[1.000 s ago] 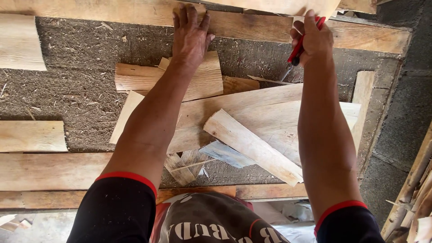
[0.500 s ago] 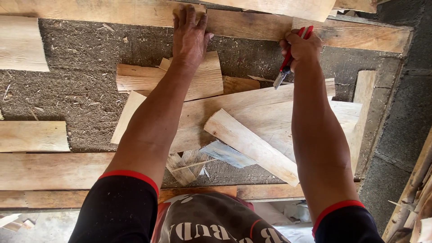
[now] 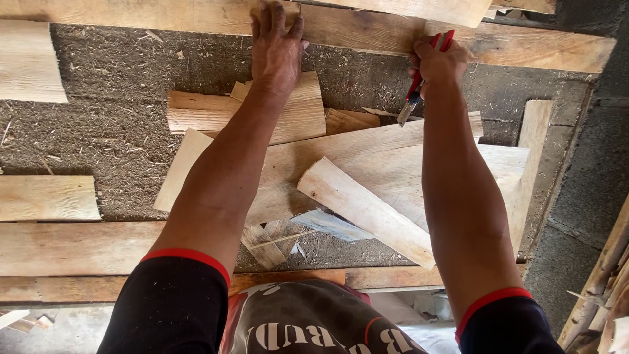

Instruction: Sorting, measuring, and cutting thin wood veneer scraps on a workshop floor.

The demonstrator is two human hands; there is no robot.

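My left hand point(image 3: 277, 46) lies flat, fingers spread, on a long wooden plank point(image 3: 183, 16) that runs across the top of the view. My right hand point(image 3: 438, 62) is closed around a red-handled utility knife point(image 3: 419, 82); its blade points down and to the left, just below the same plank. A second pale board point(image 3: 419, 8) lies over the plank's upper edge between the two hands. Both forearms reach forward from black sleeves with red cuffs.
Loose pale wood offcuts point(image 3: 367, 177) lie piled on sawdust-covered ground point(image 3: 98, 131) between my arms. More boards point(image 3: 46, 196) lie at the left and along the bottom point(image 3: 78, 249). A grey block wall point(image 3: 590, 177) and leaning wood strips point(image 3: 609, 295) stand at the right.
My right hand with the knife has moved left and slightly down along the plank. The left hand has stayed pressed on the plank.
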